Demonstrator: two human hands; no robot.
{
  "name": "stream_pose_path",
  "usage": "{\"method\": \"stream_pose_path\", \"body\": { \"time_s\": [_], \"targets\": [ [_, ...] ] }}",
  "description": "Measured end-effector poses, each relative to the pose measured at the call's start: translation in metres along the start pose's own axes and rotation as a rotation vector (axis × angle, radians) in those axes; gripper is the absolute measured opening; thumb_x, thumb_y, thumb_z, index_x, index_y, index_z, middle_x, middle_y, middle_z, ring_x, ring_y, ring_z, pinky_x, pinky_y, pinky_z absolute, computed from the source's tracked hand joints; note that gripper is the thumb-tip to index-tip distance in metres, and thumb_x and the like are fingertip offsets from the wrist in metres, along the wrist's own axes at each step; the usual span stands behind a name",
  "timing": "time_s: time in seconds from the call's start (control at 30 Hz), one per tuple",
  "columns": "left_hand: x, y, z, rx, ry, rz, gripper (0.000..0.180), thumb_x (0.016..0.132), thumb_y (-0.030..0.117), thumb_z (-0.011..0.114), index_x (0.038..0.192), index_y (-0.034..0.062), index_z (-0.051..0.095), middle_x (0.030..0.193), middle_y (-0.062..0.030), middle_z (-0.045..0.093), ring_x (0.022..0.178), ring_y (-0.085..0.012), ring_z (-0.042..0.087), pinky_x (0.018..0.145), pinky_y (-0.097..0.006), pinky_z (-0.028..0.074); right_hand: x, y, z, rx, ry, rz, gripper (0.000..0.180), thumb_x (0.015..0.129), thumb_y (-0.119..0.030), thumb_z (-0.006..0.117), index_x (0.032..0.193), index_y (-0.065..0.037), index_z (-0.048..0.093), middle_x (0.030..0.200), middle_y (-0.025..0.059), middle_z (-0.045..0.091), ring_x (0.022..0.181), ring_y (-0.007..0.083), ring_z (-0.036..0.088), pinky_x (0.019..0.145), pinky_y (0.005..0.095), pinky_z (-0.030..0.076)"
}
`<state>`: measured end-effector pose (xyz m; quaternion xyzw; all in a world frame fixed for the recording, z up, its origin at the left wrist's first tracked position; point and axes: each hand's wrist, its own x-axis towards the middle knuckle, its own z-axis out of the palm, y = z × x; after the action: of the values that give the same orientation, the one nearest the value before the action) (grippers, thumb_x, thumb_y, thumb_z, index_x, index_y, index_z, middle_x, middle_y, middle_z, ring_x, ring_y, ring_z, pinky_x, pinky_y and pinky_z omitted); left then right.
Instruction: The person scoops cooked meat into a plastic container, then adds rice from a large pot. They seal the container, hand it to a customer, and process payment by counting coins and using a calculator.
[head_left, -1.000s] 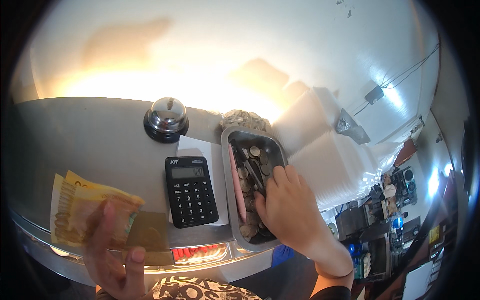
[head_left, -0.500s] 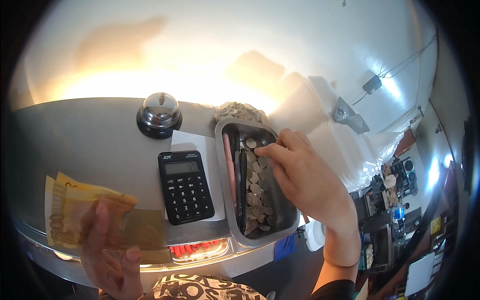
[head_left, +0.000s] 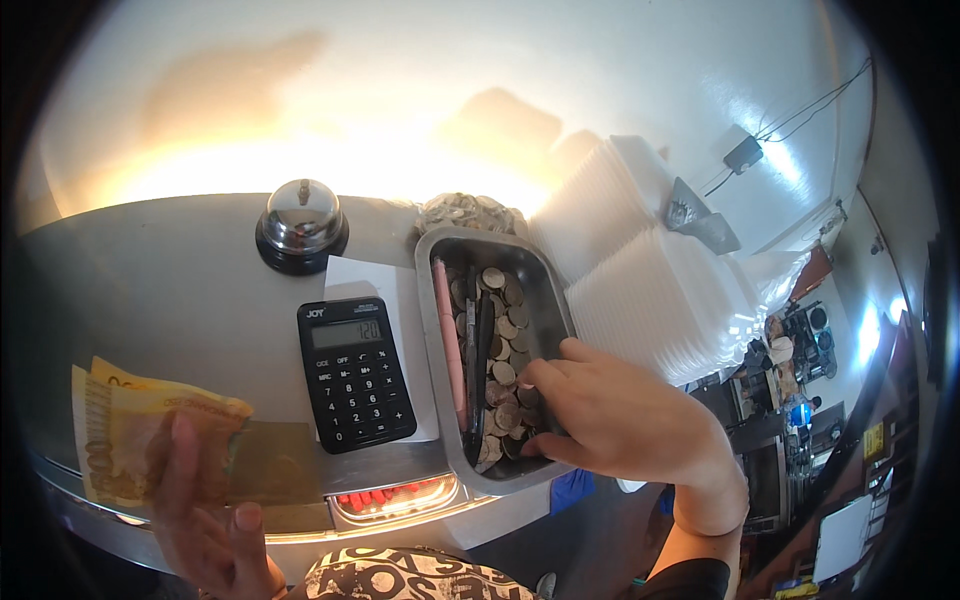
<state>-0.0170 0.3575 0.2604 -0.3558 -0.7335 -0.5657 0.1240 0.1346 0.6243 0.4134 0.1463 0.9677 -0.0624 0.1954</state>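
Note:
Yellow-orange banknotes [head_left: 110, 435] are gripped by my left hand [head_left: 215, 540] at the lower left, its fingers lying over them above the counter. My right hand [head_left: 635, 420] reaches over the right side of a metal tray [head_left: 548, 315]. Its index finger and thumb are apart, with fingertips down among silver coins [head_left: 503, 373]; the other fingers are hidden beneath the hand. Along the tray's left side lie a black pen [head_left: 482, 350] and a pink stick-like item [head_left: 449, 345]. Left of the tray, a black calculator [head_left: 352, 375] partly covers a sheet of white paper [head_left: 405, 300].
A call bell [head_left: 303, 225] stands behind the calculator on the metal counter [head_left: 180, 270]. A clear bag of coins [head_left: 470, 212] sits behind the tray. Stacked clear plastic containers [head_left: 650, 300] rise to the right. Below the counter edge, red items show in a lit opening [head_left: 395, 500].
My right hand has moved from the far end of the coins toward the near right part of the tray. My left hand keeps the banknotes; the whole view has shifted slightly.

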Motion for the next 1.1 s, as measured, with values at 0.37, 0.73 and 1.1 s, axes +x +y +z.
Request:
{"method": "stream_pose_path", "body": {
  "time_s": [0.37, 0.73, 1.1],
  "targets": [
    [-0.001, 0.004, -0.001, -0.052, -0.023, -0.053, 0.061, 0.096, 0.026, 0.053, 0.141, -0.0131, 0.041, 0.146, -0.0268, 0.042, 0.143, -0.0347, 0.033, 0.116, -0.046, 0.027, 0.005, 0.000, 0.007, -0.170, 0.101, -0.058, 0.014, 0.083, -0.003, 0.061, 0.095, 0.004, 0.056, 0.085, 0.0135, 0.060, 0.094, 0.0293, 0.055, 0.081, 0.0386, 0.049],
    [0.003, 0.012, 0.005, -0.131, 0.032, -0.096, 0.060, 0.091, 0.021, 0.055, 0.139, -0.0132, 0.043, 0.145, -0.0270, 0.042, 0.140, -0.0365, 0.036, 0.115, -0.046, 0.029, 0.014, 0.008, 0.016, 0.981, 0.272, -0.017, 0.018, 0.102, -0.015, 0.051, 0.107, 0.002, 0.056, 0.086, 0.0079, 0.052, 0.073, 0.0172, 0.049, 0.067, 0.0299, 0.042],
    [0.007, 0.010, 0.000, -0.021, -0.024, -0.006, 0.057, 0.091, 0.022, 0.056, 0.139, -0.0082, 0.047, 0.141, -0.0255, 0.046, 0.136, -0.0363, 0.041, 0.114, -0.048, 0.027, 0.021, 0.006, 0.038, 2.315, 0.258, -0.022, 0.021, 0.102, -0.017, 0.050, 0.112, 0.001, 0.054, 0.100, 0.0116, 0.056, 0.075, 0.0150, 0.048, 0.066, 0.0275, 0.042]
  ]
}}
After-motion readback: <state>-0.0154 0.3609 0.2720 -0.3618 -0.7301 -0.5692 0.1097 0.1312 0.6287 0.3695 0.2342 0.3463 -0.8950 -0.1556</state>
